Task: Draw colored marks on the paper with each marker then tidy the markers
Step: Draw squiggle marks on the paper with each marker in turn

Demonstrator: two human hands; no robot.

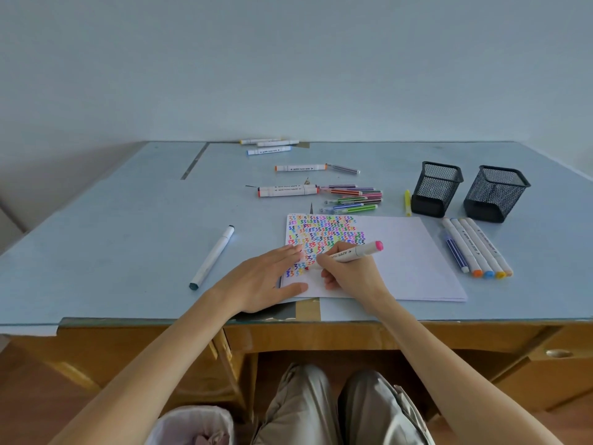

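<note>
Head view. Right hand (348, 273) grips the pink marker (349, 253): fingers curled round the lower barrel near the tip, pink cap end pointing up and to the right. The tip meets the paper (401, 261) at the lower end of the coloured squiggles (324, 234); a red mark shows just beside it. Left hand (266, 277) lies flat, fingers straight and spread, pressing the paper's near-left corner to the desk (128, 239).

Other markers lie loose. One grey-capped marker (212, 256) sits well apart to the left of the paper. A row of four thick markers (478, 248) with a blue pen lies just right of the sheet. Thin striped pens (353, 199) and more thick markers (287, 190) lie beyond the paper's far edge. A yellow pen (407, 202) lies beside the nearer of two mesh cups (436, 187), both apparently holding nothing.

Handling, by judgement: the marker looks light, rigid and smooth plastic, likely to roll if set down on the desk. A low grip near the tip suits drawing; mid-barrel is better for carrying to a cup. The paper is thin and slides easily, hence the flat left hand. The mesh cups look light and may tip if a marker is dropped against the rim.
</note>
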